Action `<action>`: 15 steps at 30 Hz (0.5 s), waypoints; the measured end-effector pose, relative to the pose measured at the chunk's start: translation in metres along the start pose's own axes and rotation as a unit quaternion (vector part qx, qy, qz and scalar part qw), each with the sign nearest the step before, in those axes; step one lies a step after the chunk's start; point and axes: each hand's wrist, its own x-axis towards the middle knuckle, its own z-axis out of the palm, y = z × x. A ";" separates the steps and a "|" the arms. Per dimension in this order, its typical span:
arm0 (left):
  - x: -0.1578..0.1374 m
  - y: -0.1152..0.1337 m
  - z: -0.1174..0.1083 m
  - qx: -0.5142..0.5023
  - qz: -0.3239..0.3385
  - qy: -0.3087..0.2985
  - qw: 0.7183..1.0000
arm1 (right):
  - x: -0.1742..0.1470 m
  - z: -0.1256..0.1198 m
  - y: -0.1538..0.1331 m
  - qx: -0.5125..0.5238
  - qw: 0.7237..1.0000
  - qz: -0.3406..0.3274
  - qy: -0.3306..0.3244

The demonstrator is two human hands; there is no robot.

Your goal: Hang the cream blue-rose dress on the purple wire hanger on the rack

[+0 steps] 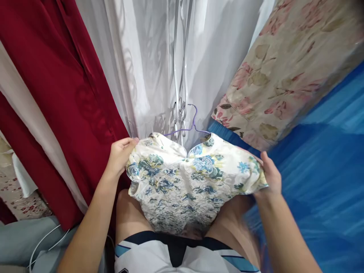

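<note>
A white blouse with blue and green flowers [182, 182] hangs spread out before my lap, its front gathered below the neckline. Through its neck passes a purple hanger [194, 121], whose hook points up near the white metal rack. My left hand [118, 153] pinches the blouse at the left shoulder and sleeve. At the other sleeve, my right hand [271, 174] grips the cloth with the thumb on top and the fingers hidden behind. Both hands hold the fabric stretched sideways.
White metal rods with hooks [180, 76] stand in front of a white curtain [148, 57]. Red cloth [85, 94] hangs at the left. On the right are a floral curtain [261, 83] and blue cloth [321, 167]. A white cable [42, 242] lies over grey fabric at lower left.
</note>
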 end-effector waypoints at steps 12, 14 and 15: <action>0.008 0.036 0.016 0.221 0.282 -0.133 0.924 | 0.004 0.019 -0.009 0.078 0.988 -0.031 0.127; 0.008 0.034 0.016 0.261 0.304 -0.162 0.902 | 0.014 0.020 -0.008 0.107 0.983 -0.037 0.142; 0.008 0.033 0.018 0.289 0.307 -0.173 0.890 | 0.018 0.020 -0.010 0.115 0.982 -0.039 0.145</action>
